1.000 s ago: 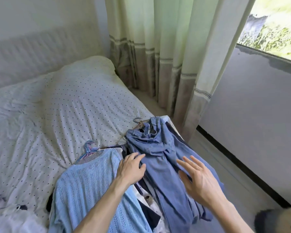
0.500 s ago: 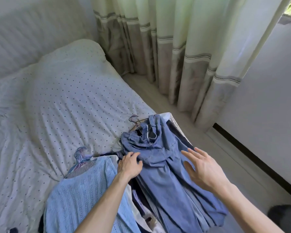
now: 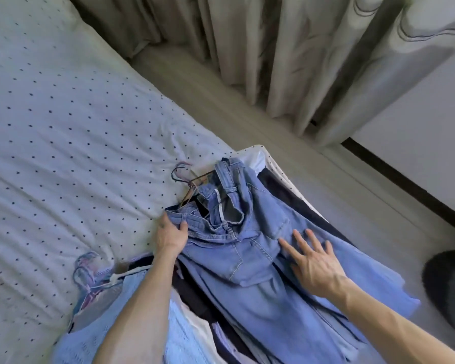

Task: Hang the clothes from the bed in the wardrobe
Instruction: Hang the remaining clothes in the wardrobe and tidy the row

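**Work item.** The blue jeans (image 3: 247,261) lie uppermost on a pile of garments at the near corner of the bed (image 3: 76,127). The waistband is bunched at the far end and the legs run toward the lower right of the view. Dark garments (image 3: 281,193) show from under the jeans along their far edge. A bundle of wire hangers (image 3: 185,177) lies on the dotted sheet, with its hooks just beyond the waistband.

**Hands.** The hands are apart, one at each side of the jeans.

- The left hand (image 3: 170,236) grips the waistband at its left end. The thumb lies over the top of the denim and the fingers are tucked under the edge (the fingertips themselves are hidden by the cloth).
- The right hand (image 3: 315,264) holds nothing. Its fingers are straight and spread, and it is laid palm down over the upper leg of the jeans. Whether the palm presses on the denim cannot be told.

**Adjacent items.** A light blue knit sweater (image 3: 76,342) lies to the left of the left forearm. A cluster of hanger hooks (image 3: 86,269) rests on the sheet at its neck. A curtain (image 3: 273,48) hangs to the floor (image 3: 221,95) beyond the bed. A dark rounded object (image 3: 449,292) sits at the right edge of the view, too blurred to identify.
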### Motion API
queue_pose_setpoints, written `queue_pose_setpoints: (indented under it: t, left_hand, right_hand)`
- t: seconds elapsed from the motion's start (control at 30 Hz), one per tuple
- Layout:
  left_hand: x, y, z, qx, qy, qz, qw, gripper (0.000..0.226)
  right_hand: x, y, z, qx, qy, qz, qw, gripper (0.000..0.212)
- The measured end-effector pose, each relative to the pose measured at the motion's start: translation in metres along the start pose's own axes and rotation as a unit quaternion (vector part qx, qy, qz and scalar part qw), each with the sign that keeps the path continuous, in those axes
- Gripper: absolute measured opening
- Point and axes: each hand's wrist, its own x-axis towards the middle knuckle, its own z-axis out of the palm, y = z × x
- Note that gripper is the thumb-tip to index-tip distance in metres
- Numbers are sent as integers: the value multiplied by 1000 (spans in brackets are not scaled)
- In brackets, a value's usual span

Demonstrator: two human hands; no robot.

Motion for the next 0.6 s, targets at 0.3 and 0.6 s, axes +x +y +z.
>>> queue_pose_setpoints:
  t: [0.3,0.6]
  left_hand:
    - [4,11,-6,13,13,-7,1000,60]
    - [-136,1,-50,-147,27,124,981,47]
  right_hand:
    - [-22,-1,3,107,-64,59,990,62]
    - [-114,-30,-15,385,34,76,919,51]
